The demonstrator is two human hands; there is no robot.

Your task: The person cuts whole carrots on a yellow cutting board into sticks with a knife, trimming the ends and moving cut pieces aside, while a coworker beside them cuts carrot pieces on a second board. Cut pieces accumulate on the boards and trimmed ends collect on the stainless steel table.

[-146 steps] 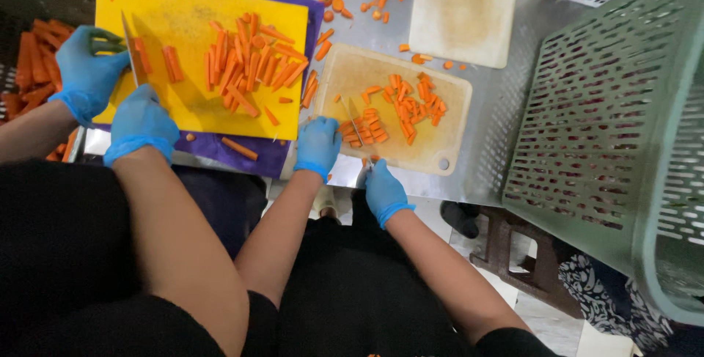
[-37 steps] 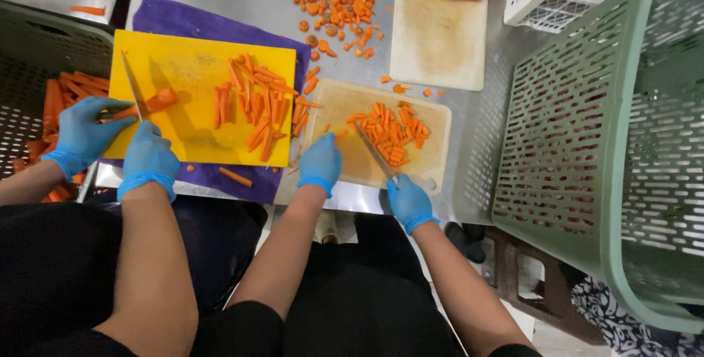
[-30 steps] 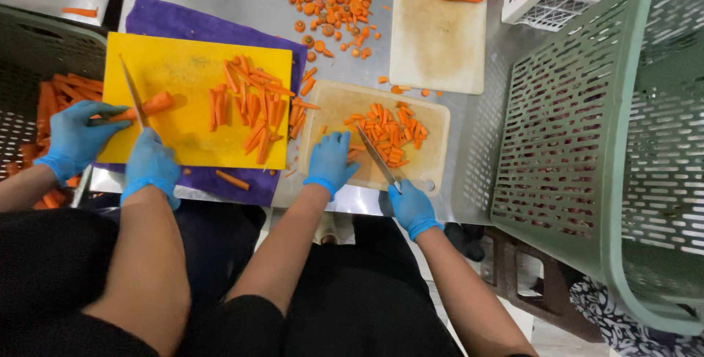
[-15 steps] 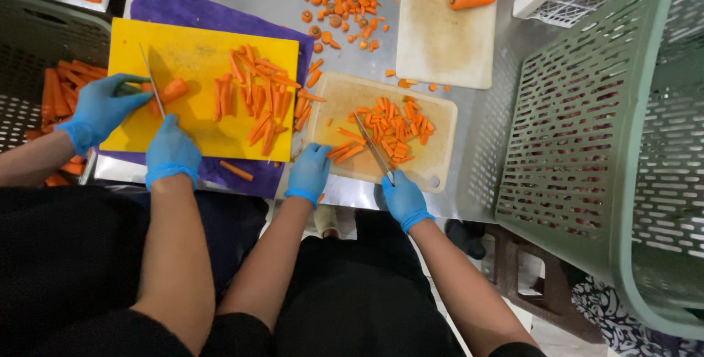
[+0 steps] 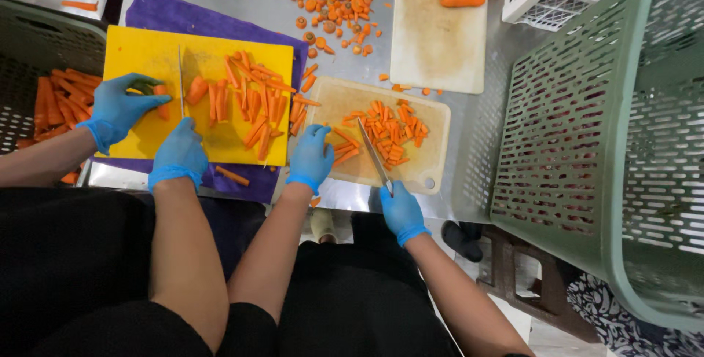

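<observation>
Change vs. about five seconds back: both hands had been parked empty at the near edge of the beige cutting board (image 5: 434, 172); a knife (image 5: 374, 153) was since picked up and laid over the board. In the last half second the blade was barely moved, and the left hand (image 5: 312, 157) was shifted slightly farther onto the board. Read as: cutting was under way, not paused.

Hand state:
- right hand (image 5: 402, 212): closed around the knife handle, just off the board's near edge.
- left hand (image 5: 312, 157): fingers curled, pressed on carrot pieces at the board's near-left corner; nothing lifted.

Knife: long axis run near-right to far-left, tip pointed far and slightly left into the carrot sticks (image 5: 390, 128), handle nearest the body. Blade contact with the board probably made, but it could not be confirmed from this angle.

Sticks were heaped mid-board, mostly right of the blade, pointed every way.

Left of this, a co-worker's gloved hands (image 5: 117, 108) were seen at a yellow board (image 5: 139, 49) with a second knife (image 5: 180, 71). A green crate (image 5: 587, 144) was stood to the right.
</observation>
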